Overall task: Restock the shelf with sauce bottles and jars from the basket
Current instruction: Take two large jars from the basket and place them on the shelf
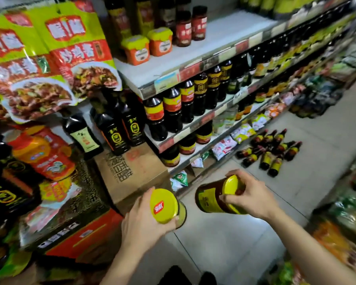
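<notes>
One view, worn on the head, tilted downward.
The shelf (224,31) is seen obliquely, close by; the floor (224,243) is taken in below.

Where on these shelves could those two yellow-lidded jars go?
Top shelf: a wide bare stretch right of the red-capped jars, and a strip along its front edge before the orange tubs. The shelf below is packed with dark sauce bottles, no gap. Loose bottles clutter the floor.

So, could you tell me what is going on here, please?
A person stands by the shelves with a yellow-lidded jar in each hand: the left hand grips one jar, the right hand holds a second jar tilted sideways. Neither is on a shelf yet. Some dark bottles lie on the floor.
</notes>
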### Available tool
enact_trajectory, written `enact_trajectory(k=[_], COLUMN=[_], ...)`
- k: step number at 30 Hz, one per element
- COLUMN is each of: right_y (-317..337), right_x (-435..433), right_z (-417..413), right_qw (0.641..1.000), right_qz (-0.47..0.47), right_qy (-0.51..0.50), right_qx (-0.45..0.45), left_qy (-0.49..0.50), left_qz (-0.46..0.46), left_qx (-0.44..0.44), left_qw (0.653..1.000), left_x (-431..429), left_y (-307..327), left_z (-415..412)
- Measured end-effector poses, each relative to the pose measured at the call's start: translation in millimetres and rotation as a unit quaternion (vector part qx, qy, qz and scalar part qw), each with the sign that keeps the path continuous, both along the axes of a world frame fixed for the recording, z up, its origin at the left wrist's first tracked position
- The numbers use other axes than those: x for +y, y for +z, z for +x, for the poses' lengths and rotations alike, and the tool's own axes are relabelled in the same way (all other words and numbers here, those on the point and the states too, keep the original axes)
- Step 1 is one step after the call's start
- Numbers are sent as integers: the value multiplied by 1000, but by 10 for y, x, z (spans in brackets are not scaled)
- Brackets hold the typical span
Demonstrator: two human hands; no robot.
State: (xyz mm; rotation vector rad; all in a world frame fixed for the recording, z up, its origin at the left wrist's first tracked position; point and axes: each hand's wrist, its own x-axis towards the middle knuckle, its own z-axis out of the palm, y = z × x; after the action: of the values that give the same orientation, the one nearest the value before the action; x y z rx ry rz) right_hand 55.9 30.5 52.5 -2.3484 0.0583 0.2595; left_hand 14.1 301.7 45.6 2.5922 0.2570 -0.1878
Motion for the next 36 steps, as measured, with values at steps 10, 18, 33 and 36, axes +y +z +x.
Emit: enact_trajectory(k=[10,18,33,36], right_y=[144,373,1242,1482], right_x=[-377,-496,-900,-1014], right_z=[758,1481,2941,3318], right_qw=[996,995,987,973], right_qz=[-62,-70,48,84], right_qy=[-66,-73,146,205], right_qx=[-14,-18,-48,-63], left_qy=[-57,-88,31,72], left_qz=[-89,-58,-50,-63], left_qx=[-26,-72,-169,-178], left_qw=[994,992,984,979], left_x=[-387,-437,-760,-861], left_y=[24,240,1276,1505], left_z=[1154,1914,2534,2596])
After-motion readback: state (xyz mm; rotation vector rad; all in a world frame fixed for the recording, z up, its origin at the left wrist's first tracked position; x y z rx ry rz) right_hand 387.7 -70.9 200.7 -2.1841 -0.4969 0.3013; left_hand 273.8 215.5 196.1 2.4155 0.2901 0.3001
